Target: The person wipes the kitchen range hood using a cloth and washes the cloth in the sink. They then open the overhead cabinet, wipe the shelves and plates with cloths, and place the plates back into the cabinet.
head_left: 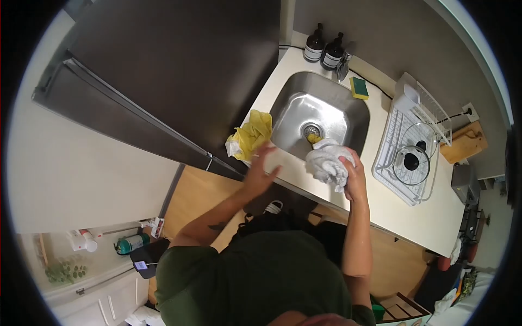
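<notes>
A bunched white cloth (326, 163) is in the grip of my right hand (354, 178), over the sink's front edge. My left hand (262, 169) has its fingers apart and holds nothing; it is slightly blurred. Just beyond it, a crumpled yellow item (255, 133) with a white patch lies on the counter left of the sink; whether it is a cloth or a rubber glove I cannot tell. The steel sink (291, 103) has a small yellow piece (314, 138) by its drain, partly hidden behind the white cloth.
Two dark pump bottles (314, 43) and a faucet (343, 68) stand behind the sink. A green and yellow sponge (359, 88) rests at its back right corner. Farther right, a white dish rack (389, 168) holds glass lids (402, 174). A dark fridge (179, 70) borders the left side.
</notes>
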Motion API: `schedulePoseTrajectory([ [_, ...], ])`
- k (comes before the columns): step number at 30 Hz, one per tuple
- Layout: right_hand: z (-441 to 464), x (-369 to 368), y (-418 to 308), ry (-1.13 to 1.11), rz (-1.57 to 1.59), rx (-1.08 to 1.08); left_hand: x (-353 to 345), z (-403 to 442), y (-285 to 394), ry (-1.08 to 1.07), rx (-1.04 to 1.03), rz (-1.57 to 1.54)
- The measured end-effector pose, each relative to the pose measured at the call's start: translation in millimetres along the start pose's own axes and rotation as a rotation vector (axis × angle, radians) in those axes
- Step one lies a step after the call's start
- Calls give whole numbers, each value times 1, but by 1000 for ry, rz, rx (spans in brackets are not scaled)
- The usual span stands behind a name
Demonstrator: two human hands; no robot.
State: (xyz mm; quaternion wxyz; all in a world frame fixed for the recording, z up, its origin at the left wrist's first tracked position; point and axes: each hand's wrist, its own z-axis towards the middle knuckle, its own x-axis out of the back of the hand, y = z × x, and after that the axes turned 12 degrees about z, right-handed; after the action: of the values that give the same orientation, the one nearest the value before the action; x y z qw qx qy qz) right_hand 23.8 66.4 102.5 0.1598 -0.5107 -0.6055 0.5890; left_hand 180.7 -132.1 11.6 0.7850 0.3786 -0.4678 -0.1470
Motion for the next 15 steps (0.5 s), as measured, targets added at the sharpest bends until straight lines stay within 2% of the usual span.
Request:
schedulePoseTrajectory([
  [1,4,9,1,32,45,1,12,3,-15,126,-55,195],
  [3,14,35,3,24,28,9,36,10,-23,251,2,364],
  [4,18,46,5,37,27,10,35,15,-27,241,-2,356],
  [6,24,62,8,125,306,-108,32,27,-31,269,75,180],
  [7,26,66,10,102,345,-117,30,39,-30,122,-52,216],
  [8,30,68,14,115,354,-106,25,50,-27,110,-66,213],
  [10,41,70,17,149,487,-117,6,67,-17,-102,-81,656],
  [11,49,72,18,160,542,-145,-3,71,-31,-215,7,828],
  [12,56,71,18,135,562,-126,-6,70,-46,-218,-2,827],
  [15,79,65,12,146,456,-124,-3,59,-78,-195,272,912],
])
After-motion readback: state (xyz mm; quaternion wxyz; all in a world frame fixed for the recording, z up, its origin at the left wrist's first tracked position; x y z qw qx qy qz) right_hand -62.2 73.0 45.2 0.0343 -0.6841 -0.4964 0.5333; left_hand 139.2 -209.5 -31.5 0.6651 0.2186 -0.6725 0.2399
